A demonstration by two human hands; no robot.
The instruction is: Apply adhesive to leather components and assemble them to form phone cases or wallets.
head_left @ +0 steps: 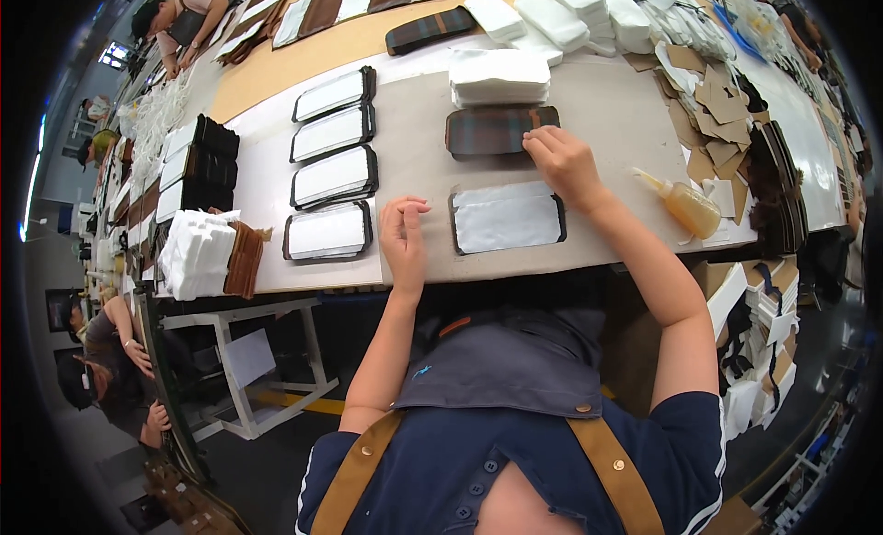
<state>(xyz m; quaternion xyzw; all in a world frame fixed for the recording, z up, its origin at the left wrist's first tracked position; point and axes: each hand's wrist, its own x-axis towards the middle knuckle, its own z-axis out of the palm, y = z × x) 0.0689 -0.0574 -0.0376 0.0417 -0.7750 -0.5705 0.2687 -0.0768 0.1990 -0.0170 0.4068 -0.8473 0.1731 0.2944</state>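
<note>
With fingers pinched together, my right hand [565, 167] grips the right end of a dark plaid fabric panel [487, 133], which has a brown-orange stripe. Just below it on the table, a panel with a pale silvery-white face and dark edges [508, 218] lies flat. My left hand [403, 241] hovers or rests left of that panel, loosely curled with nothing visible in it. Behind the plaid panel stands a stack of white pads [499, 77]. To the left of my left hand, several white-faced panels with black edges [329, 231] form a column.
A glue bottle [692, 210] with amber liquid lies at right. Cardboard scraps [713, 121] and brown stacked pieces [780, 181] are beyond it. At left are black-edged stacks [198, 167], white pads [195, 254] and brown pieces [246, 259]. Other people [115, 351] work at left.
</note>
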